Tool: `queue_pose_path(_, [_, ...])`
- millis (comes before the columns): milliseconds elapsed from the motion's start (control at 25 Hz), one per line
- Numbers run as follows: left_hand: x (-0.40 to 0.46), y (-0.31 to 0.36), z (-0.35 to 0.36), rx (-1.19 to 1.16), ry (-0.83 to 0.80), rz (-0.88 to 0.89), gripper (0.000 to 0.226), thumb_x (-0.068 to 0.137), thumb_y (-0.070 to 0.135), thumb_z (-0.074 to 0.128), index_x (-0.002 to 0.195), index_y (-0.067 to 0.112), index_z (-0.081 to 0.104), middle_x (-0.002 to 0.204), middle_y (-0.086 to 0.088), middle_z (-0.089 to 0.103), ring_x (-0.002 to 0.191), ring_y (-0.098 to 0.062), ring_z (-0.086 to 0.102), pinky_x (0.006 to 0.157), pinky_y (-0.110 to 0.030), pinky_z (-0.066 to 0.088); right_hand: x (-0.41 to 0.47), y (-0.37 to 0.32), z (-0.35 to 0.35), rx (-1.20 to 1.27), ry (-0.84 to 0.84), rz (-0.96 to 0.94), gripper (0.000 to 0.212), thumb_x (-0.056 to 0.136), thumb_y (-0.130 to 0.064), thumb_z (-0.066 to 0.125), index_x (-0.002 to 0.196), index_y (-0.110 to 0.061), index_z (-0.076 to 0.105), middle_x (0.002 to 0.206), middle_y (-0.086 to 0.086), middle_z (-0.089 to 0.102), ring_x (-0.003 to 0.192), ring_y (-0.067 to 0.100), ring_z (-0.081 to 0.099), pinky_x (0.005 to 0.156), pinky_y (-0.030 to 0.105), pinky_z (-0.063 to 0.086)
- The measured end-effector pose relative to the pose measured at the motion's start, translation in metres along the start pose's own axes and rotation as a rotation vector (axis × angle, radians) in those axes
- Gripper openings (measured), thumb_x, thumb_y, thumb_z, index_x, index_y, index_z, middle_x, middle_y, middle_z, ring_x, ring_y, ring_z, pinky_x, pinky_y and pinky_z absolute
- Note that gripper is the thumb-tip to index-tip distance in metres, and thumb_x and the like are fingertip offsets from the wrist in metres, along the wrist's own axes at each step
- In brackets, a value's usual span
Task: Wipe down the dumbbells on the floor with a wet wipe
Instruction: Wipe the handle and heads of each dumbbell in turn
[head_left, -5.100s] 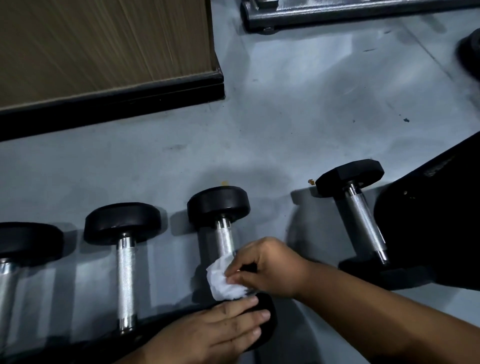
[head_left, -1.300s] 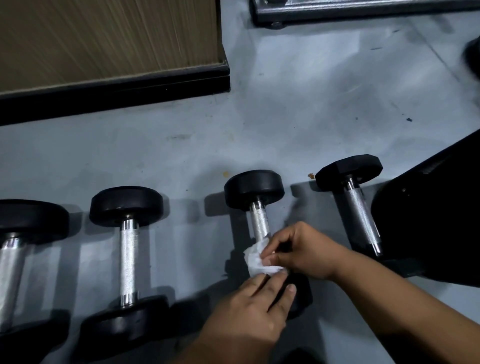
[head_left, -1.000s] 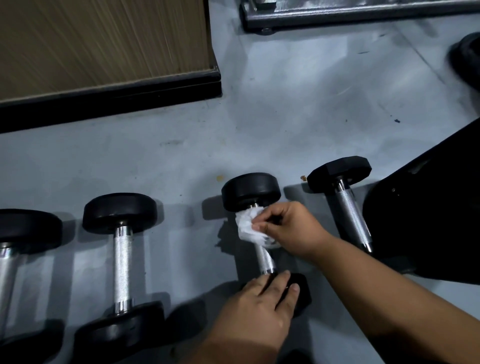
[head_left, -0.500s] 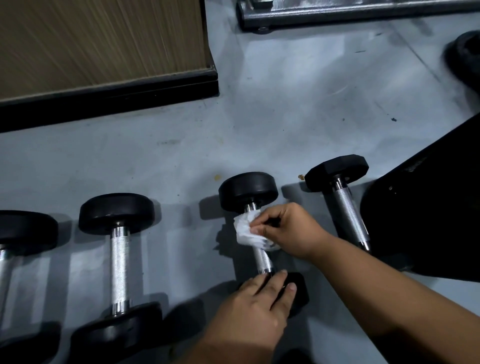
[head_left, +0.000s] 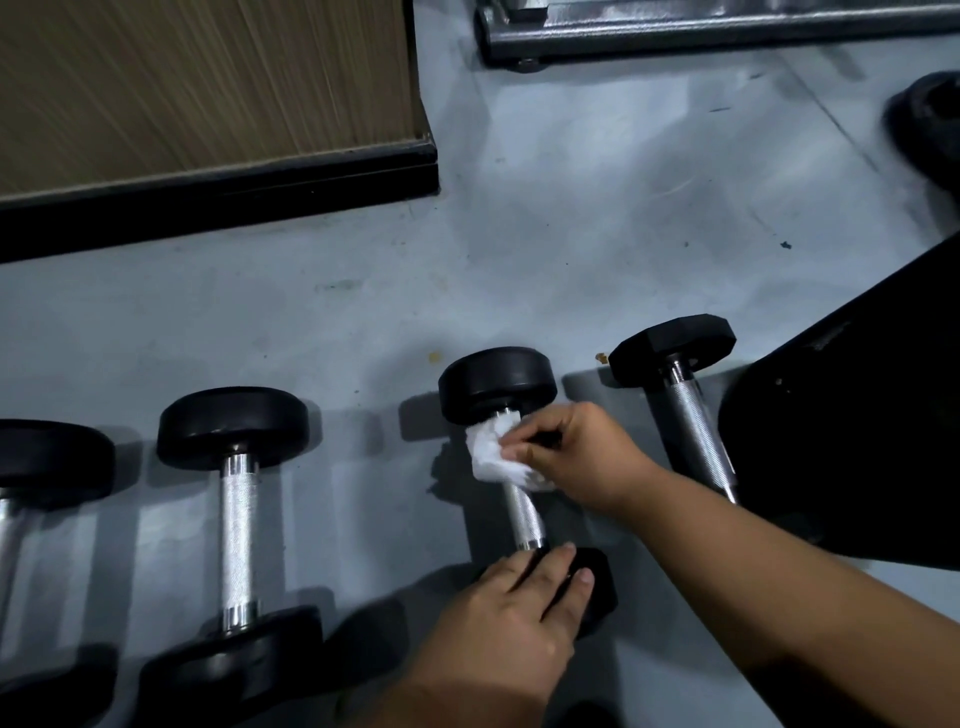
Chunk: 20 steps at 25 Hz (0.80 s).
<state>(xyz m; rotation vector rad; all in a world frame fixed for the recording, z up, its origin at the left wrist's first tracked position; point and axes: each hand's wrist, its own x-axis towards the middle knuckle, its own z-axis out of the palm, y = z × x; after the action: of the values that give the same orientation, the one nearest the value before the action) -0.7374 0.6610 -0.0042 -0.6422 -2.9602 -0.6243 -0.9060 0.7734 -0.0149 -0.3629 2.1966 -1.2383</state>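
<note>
Several dumbbells with black heads and knurled steel handles lie in a row on the grey floor. The third dumbbell (head_left: 525, 512) lies in the middle. My right hand (head_left: 582, 454) pinches a crumpled white wet wipe (head_left: 493, 452) wrapped on the far end of its handle, just below the far head (head_left: 496, 382). My left hand (head_left: 511, 610) rests flat, fingers straight, on its near head, which is mostly covered. Other dumbbells lie to the left (head_left: 239, 525), at the far left edge (head_left: 31, 467) and to the right (head_left: 691, 410).
A wooden panel with a black base (head_left: 218, 171) stands at the back left. A grey metal frame (head_left: 701, 26) runs along the top. A large black object (head_left: 857, 431) covers the right dumbbell's near end. A dark round object (head_left: 930, 124) sits at the right edge.
The wipe in my right hand has slid from the near end of the handle up to the far head, where it stays. My left hand has kept resting on the near head.
</note>
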Motion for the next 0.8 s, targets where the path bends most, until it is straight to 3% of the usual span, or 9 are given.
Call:
queue_pose_path(120, [-0.006, -0.004, 0.001, 0.0, 0.031, 0.015, 0.042, 0.083, 0.035, 0.051, 0.111, 0.021, 0.079, 0.121, -0.005, 0.073, 0.099, -0.022, 0.074, 0.075, -0.03, 0.062, -0.03, 0.004, -0.005, -0.088, -0.283, 0.031, 0.01, 0.086, -0.01, 0.081, 0.088, -0.02, 0.082, 0.083, -0.014, 0.078, 0.08, -0.003, 0.071, 0.079, 0.019, 0.055])
queue_pose_path(200, [-0.007, -0.004, 0.002, 0.012, 0.046, 0.012, 0.042, 0.084, 0.034, 0.052, 0.113, 0.019, 0.078, 0.122, -0.006, 0.072, 0.102, -0.023, 0.073, 0.076, -0.032, 0.061, -0.03, 0.0, -0.007, -0.154, -0.36, 0.02, 0.009, 0.085, -0.012, 0.081, 0.088, -0.021, 0.082, 0.085, -0.013, 0.078, 0.082, -0.003, 0.072, 0.082, 0.019, 0.056])
queue_pose_path(440, [0.0, 0.004, 0.005, -0.012, 0.034, -0.012, 0.043, 0.08, 0.031, 0.049, 0.11, 0.022, 0.079, 0.12, -0.003, 0.073, 0.094, -0.022, 0.074, 0.071, -0.033, 0.062, 0.007, -0.01, 0.004, -0.095, 0.052, 0.001, 0.007, 0.087, -0.02, 0.081, 0.089, -0.026, 0.082, 0.08, -0.02, 0.075, 0.078, -0.006, 0.07, 0.074, 0.014, 0.055])
queue_pose_path(520, [-0.001, 0.002, 0.002, -0.037, 0.018, -0.007, 0.044, 0.08, 0.034, 0.049, 0.11, 0.023, 0.079, 0.121, -0.002, 0.073, 0.096, -0.021, 0.074, 0.073, -0.031, 0.062, -0.005, -0.006, 0.003, -0.045, 0.004, 0.025, 0.009, 0.087, -0.017, 0.081, 0.087, -0.026, 0.082, 0.08, -0.019, 0.076, 0.078, -0.004, 0.071, 0.077, 0.021, 0.058])
queue_pose_path(640, [-0.009, -0.005, 0.0, -0.019, 0.004, 0.025, 0.045, 0.083, 0.037, 0.05, 0.116, 0.023, 0.077, 0.126, -0.003, 0.071, 0.105, -0.02, 0.072, 0.081, -0.029, 0.061, -0.03, -0.003, -0.002, -0.128, -0.278, 0.023, 0.007, 0.086, -0.014, 0.08, 0.089, -0.02, 0.082, 0.076, -0.028, 0.072, 0.077, -0.01, 0.068, 0.076, 0.01, 0.05])
queue_pose_path(680, [-0.009, -0.006, 0.001, -0.013, 0.014, 0.028, 0.045, 0.084, 0.037, 0.051, 0.118, 0.021, 0.076, 0.127, -0.004, 0.07, 0.106, -0.021, 0.072, 0.082, -0.03, 0.061, -0.033, -0.003, -0.002, -0.171, -0.304, 0.011, 0.006, 0.086, -0.016, 0.081, 0.09, -0.02, 0.083, 0.075, -0.029, 0.071, 0.079, -0.011, 0.068, 0.075, 0.007, 0.047])
queue_pose_path(800, [-0.005, 0.0, 0.008, 0.006, 0.037, 0.016, 0.041, 0.084, 0.033, 0.052, 0.113, 0.02, 0.078, 0.124, -0.005, 0.072, 0.1, -0.024, 0.073, 0.077, -0.033, 0.061, -0.021, -0.005, -0.001, -0.156, -0.148, -0.002, 0.009, 0.086, -0.017, 0.082, 0.089, -0.025, 0.082, 0.076, -0.026, 0.072, 0.078, -0.01, 0.068, 0.072, 0.006, 0.047])
